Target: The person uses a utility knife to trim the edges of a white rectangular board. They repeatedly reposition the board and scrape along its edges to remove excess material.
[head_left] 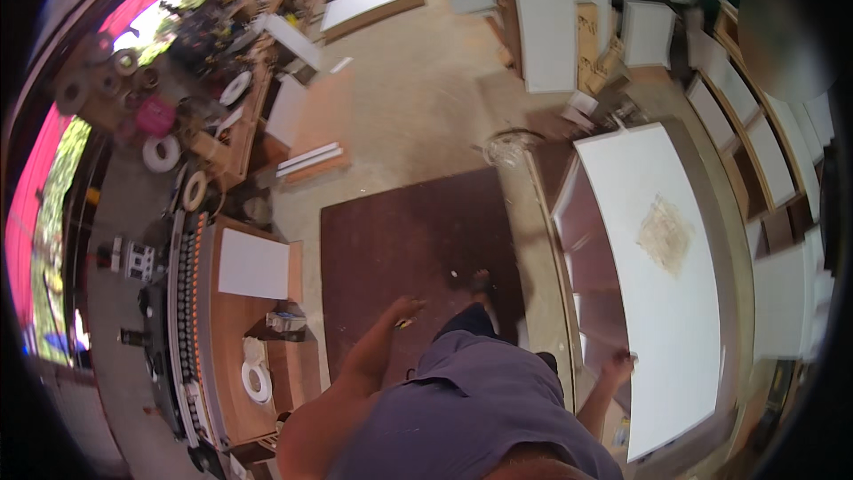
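Observation:
My right hand (615, 368) is at the near left edge of a long white panel (662, 302), its fingers closed over that edge. The panel is raised above the floor on the right and bears a tan, dusty patch. My left hand (407, 308) hangs over a dark brown board (373, 240) on the floor, its fingers loosely apart. Just beside it shows a small yellowish piece (404, 324); whether the hand touches it I cannot tell.
At left stands an edge-banding style machine (191, 302) with a row of rollers, a white panel (253, 264) and a tape roll (257, 382) on its wooden bed. A cluttered bench (244, 129) lies beyond. White panels (546, 31) lean at the back; cabinet frames (742, 116) line the right.

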Motion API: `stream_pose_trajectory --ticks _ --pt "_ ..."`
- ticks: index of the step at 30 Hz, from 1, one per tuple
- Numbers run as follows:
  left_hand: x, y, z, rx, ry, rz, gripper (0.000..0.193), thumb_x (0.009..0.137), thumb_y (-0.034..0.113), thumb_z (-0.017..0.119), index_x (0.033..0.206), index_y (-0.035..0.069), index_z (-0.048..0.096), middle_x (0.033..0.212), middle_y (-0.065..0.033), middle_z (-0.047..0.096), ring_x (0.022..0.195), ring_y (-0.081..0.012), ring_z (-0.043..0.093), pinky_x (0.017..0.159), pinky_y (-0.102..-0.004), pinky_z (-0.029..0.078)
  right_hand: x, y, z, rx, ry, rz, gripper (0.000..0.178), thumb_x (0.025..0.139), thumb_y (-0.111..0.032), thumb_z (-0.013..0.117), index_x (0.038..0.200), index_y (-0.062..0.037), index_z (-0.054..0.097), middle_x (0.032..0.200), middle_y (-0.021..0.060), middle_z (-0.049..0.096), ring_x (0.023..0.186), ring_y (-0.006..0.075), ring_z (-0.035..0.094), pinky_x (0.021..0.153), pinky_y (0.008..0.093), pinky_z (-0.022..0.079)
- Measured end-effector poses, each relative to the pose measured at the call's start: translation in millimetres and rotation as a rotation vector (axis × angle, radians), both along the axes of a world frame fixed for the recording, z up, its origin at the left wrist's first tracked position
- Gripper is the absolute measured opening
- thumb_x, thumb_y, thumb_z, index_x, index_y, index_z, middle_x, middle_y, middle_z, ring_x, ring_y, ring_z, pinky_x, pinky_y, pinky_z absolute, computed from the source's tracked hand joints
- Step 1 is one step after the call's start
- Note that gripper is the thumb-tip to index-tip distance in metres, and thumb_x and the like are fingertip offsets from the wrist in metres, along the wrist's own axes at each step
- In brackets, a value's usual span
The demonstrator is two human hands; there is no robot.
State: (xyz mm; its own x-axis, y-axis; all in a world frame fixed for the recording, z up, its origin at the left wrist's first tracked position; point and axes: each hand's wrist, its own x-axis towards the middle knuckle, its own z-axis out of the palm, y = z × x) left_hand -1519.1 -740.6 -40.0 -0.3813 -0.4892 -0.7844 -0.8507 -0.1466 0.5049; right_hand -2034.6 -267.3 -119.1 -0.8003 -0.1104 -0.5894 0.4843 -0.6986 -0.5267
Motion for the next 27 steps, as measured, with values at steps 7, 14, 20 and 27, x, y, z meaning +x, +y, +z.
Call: stream_pose_trajectory --ticks 7,14,20,27 --pt "-74.8 -175.1 40.0 -0.314 0.018 -0.169 0.051 0.090 0.050 0.061 0.099 0.000 0.066 0.074 -0.0128 0.063 0.059 -0.0251 0.061 0.057 -0.0414 0.050 -2.9 -68.6 39.4 0.472 -0.217 -0.363 0.037 0.096 -0.024 0.045 0.089 0.0096 0.060 0.083 0.0169 0.064 0.079 0.0280 0.064 0.070 0.0394 0.060" --pt "-113.9 -288.8 50.4 -0.139 -0.114 -0.146 0.054 0.086 0.048 0.062 0.102 -0.003 0.067 0.088 -0.0241 0.068 0.077 -0.0382 0.068 0.070 -0.0458 0.052 -22.8 -146.1 43.6 0.490 -0.467 -0.599 0.033 0.089 -0.025 0.046 0.079 0.0001 0.066 0.069 0.0067 0.060 0.063 0.0167 0.058 0.060 0.0312 0.052" --pt "-92.9 -361.4 -1.4 -0.106 -0.145 -0.117 0.049 0.087 0.046 0.063 0.091 -0.003 0.068 0.074 -0.0179 0.065 0.066 -0.0302 0.064 0.060 -0.0424 0.049 -2.6 -420.5 43.0 0.511 0.311 0.240 0.025 0.093 -0.036 0.054 0.086 -0.0118 0.058 0.073 -0.0004 0.053 0.065 0.0127 0.052 0.056 0.0248 0.042" --pt "-50.3 -451.6 -22.2 0.080 -0.293 -0.112 0.041 0.089 0.041 0.065 0.092 0.000 0.070 0.069 -0.0128 0.064 0.060 -0.0241 0.064 0.052 -0.0393 0.049 -38.6 -632.7 103.4 0.035 -0.151 0.195 0.030 0.094 -0.037 0.065 0.098 -0.0080 0.058 0.086 0.0011 0.061 0.078 0.0130 0.058 0.070 0.0247 0.049"
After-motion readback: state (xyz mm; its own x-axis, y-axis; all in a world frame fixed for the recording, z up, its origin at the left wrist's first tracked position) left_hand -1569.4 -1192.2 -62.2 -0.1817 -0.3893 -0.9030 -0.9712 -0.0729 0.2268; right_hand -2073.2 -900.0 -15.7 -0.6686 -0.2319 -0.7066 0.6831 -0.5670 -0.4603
